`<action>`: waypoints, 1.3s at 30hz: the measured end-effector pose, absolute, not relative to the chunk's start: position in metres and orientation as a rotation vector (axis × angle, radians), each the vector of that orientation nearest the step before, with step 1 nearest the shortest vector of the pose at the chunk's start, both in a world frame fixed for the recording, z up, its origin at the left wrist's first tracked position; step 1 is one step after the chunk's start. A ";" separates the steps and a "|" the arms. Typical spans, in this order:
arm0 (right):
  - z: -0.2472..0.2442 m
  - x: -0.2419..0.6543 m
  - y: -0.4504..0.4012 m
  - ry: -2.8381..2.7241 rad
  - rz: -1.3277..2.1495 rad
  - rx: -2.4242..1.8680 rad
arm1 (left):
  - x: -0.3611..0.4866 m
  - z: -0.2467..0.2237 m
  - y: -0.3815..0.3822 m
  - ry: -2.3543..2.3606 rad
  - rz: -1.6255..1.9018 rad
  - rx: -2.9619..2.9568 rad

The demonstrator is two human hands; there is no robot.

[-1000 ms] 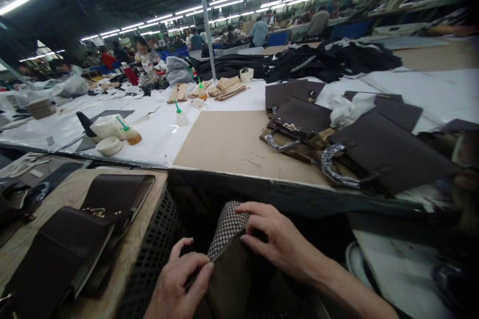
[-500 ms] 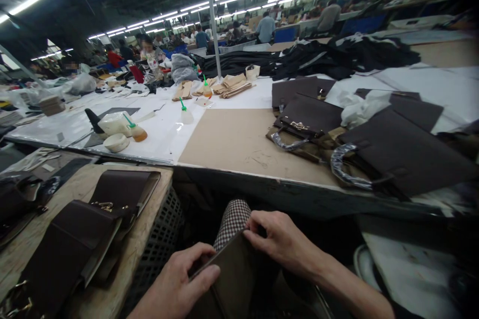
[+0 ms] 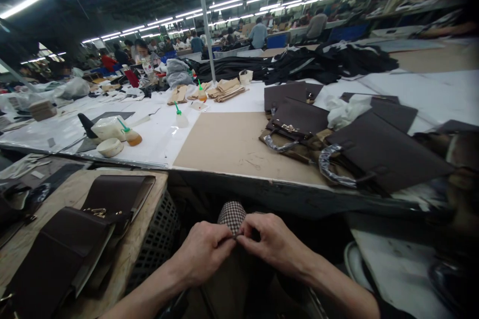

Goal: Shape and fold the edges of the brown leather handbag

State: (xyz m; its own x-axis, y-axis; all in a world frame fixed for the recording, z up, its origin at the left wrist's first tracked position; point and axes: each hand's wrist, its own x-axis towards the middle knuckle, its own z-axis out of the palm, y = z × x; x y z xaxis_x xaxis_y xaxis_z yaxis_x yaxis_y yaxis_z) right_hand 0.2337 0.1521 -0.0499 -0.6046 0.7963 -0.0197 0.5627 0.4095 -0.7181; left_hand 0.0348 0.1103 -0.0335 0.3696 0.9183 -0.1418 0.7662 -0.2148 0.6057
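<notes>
Held dark piece (image 3: 226,279) looks matt, brown handbag (image 3: 389,152) smooth leather-like, its handle (image 3: 324,163) glossy plastic-wrapped, hardware (image 3: 289,128) shiny metal, white surface (image 3: 157,139) glossy, side surface (image 3: 157,184) worn wood.

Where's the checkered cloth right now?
In the head view, the checkered cloth is low, near the middle, just past where the left hand and right hand meet, below the big table's front edge.

checked legwear (image 3: 231,215); dark right sleeve (image 3: 392,310)

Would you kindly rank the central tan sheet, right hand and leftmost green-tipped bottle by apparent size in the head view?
1. Central tan sheet
2. Right hand, nearer the camera
3. Leftmost green-tipped bottle
</notes>
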 end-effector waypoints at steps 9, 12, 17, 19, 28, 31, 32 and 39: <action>-0.043 0.251 0.159 -2.073 1.176 -1.282 | 0.040 -0.024 0.136 1.414 0.240 1.879; -0.026 0.277 0.136 -1.945 1.334 -1.369 | 0.044 -0.018 0.141 1.338 0.249 1.800; -0.043 0.313 0.063 -1.892 1.328 -1.535 | 0.051 -0.014 0.135 1.221 0.177 1.785; -0.063 0.321 0.042 -1.790 1.318 -1.649 | 0.057 -0.018 0.131 1.215 0.151 1.813; -0.048 0.357 0.038 -1.519 1.588 -1.381 | 0.051 -0.001 0.142 1.048 0.023 1.975; -0.029 0.364 0.040 -1.515 1.738 -1.291 | 0.038 0.021 0.142 0.908 -0.133 2.002; -0.028 0.364 0.041 -1.530 1.771 -1.277 | 0.036 0.024 0.140 0.878 -0.211 2.019; -0.055 0.355 0.041 -1.612 1.659 -1.428 | 0.050 0.004 0.119 0.985 -0.127 2.022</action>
State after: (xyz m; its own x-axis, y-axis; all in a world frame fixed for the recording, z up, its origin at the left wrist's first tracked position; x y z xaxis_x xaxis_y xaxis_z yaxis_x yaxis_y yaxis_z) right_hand 0.3552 0.0411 -0.0546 -0.3840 0.8464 -0.3690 0.3447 -0.2394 -0.9077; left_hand 0.0499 0.1189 0.0043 0.6831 0.5962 -0.4218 0.6835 -0.3183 0.6569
